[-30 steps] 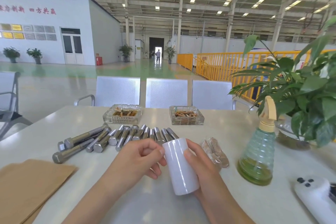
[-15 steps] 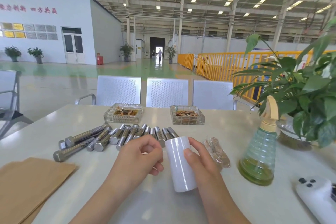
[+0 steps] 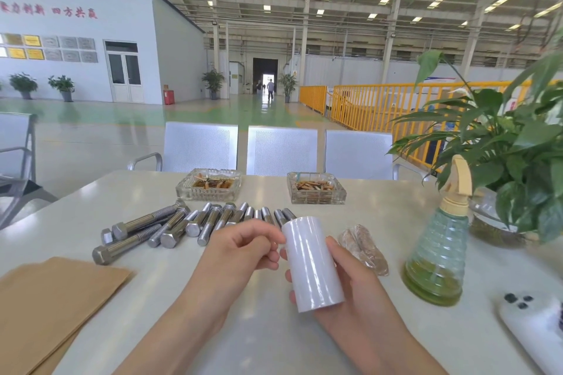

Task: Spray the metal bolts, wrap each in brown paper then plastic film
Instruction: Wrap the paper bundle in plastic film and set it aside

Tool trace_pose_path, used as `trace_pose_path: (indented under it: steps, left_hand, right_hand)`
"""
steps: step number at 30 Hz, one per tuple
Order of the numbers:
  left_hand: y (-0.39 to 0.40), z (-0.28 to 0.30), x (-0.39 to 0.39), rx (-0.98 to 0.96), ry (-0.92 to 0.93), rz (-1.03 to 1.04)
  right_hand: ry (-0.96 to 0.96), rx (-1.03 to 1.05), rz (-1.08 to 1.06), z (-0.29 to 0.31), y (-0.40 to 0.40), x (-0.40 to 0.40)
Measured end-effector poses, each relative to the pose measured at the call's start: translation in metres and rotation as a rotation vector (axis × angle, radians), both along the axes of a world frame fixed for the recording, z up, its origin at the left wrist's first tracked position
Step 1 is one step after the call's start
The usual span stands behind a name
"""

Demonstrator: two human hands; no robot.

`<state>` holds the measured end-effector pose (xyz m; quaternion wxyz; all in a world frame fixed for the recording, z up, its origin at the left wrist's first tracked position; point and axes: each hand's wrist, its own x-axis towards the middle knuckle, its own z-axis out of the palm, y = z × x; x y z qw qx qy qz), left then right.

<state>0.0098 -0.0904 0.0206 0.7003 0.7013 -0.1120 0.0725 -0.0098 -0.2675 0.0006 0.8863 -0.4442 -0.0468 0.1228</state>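
Note:
My right hand (image 3: 350, 280) grips a white roll of plastic film (image 3: 310, 265), held upright above the table. My left hand (image 3: 240, 253) is beside the roll with curled fingers, its fingertips picking at the roll's upper left edge. Several bare metal bolts (image 3: 170, 228) lie in a row just beyond my hands. A bolt wrapped in brown paper and film (image 3: 364, 248) lies to the right of the roll. Brown paper sheets (image 3: 51, 298) lie at the near left. A green spray bottle (image 3: 438, 256) stands at the right.
Two glass ashtrays (image 3: 210, 184) (image 3: 316, 187) sit at the table's far side. A potted plant (image 3: 511, 161) stands at the far right behind the bottle. A white device (image 3: 536, 323) lies at the near right edge. Metal chairs (image 3: 280, 149) line the far side.
The roll has risen a little and stands more upright in my right hand. My left fingertips have shifted up to the roll's top left edge.

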Motion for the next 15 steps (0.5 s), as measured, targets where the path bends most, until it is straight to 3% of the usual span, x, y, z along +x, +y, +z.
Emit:
trace_pose_path:
  steps: [5, 10, 15]
  left_hand:
    - [-0.001, 0.0, 0.001, -0.008, 0.076, -0.053]
    - [0.003, -0.001, 0.002, -0.059, 0.185, -0.113]
    - [0.003, -0.001, 0.001, -0.116, 0.226, -0.168]
  right_hand:
    - [-0.035, -0.068, -0.033, 0.003, -0.004, -0.002]
    - [-0.211, -0.419, -0.195, 0.006, -0.003, -0.009]
    - [-0.245, -0.446, -0.209, 0.012, -0.007, -0.01]
